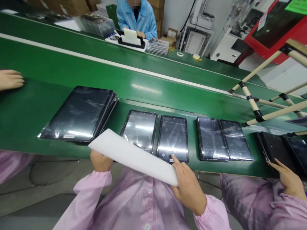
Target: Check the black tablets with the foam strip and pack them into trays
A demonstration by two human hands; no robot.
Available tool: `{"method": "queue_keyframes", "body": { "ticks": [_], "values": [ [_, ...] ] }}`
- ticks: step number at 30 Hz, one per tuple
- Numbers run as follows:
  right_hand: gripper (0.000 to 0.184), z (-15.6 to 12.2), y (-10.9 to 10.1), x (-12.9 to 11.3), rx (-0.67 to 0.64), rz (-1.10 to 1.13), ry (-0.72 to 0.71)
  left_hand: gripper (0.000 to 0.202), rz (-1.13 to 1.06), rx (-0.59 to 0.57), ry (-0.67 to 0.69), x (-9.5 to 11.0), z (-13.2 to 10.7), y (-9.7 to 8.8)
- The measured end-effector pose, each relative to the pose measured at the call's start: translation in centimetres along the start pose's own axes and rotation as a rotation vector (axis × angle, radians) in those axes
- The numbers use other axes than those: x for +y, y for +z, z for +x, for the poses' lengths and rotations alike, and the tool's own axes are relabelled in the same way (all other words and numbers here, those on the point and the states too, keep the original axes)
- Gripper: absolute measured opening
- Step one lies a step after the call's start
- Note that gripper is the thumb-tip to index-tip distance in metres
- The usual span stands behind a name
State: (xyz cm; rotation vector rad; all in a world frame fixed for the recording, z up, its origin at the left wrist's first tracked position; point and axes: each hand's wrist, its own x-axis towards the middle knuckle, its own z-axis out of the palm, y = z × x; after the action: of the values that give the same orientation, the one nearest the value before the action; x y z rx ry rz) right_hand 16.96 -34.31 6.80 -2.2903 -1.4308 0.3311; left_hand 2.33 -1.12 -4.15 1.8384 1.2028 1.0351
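Left hand [100,161], right hand [189,188]: foam sheet [134,156] between fingers [177,162]

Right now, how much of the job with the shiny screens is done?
Done, it seems: a stack of screens lies at the left of the green belt. In hand: the left hand and right hand hold a white foam sheet over the belt's edge. Left: four single screens lie uncovered in a row.

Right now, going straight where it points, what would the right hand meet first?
Probably the near edge of the dark tablet ahead of the right hand, which holds the white sheet; depth unclear.
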Motion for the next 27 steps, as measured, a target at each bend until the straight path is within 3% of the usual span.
{"method": "queue_keyframes", "body": {
  "ticks": [4, 11, 14, 18, 22, 25, 27],
  "values": [
    [0.056, 0.0, -0.2, 0.5, -0.014, -0.047, 0.037, 0.040, -0.031, 0.100, -0.002, 0.6, 0.3, 0.7],
    [0.055, 0.8, -0.4, 1.3, -0.034, -0.012, 0.071, 0.044, -0.070, 0.037, 0.023, 2.2, 0.3, 1.0],
    [0.055, 0.3, -0.7, 2.1, 0.037, 0.049, 0.074, 0.044, -0.097, 0.008, 0.010, 2.1, 0.3, 1.0],
    [0.044, -0.5, -1.3, 4.5, 0.271, 0.224, 0.275, 0.046, -0.209, -0.068, -0.007, 2.1, 0.3, 1.3],
    [0.043, 0.1, -1.4, 7.1, 0.402, 0.403, 0.525, 0.052, -0.228, -0.163, -0.023, 1.6, 0.6, 1.0],
    [0.051, 1.6, -1.1, 8.4, 0.436, 0.545, 0.582, 0.065, -0.205, -0.330, 0.006, 0.9, 0.4, -0.4],
    [0.057, 2.7, -1.0, 9.1, 0.431, 0.649, 0.583, 0.086, -0.151, -0.491, 0.059, 0.3, -0.2, -1.6]
  ]
}}
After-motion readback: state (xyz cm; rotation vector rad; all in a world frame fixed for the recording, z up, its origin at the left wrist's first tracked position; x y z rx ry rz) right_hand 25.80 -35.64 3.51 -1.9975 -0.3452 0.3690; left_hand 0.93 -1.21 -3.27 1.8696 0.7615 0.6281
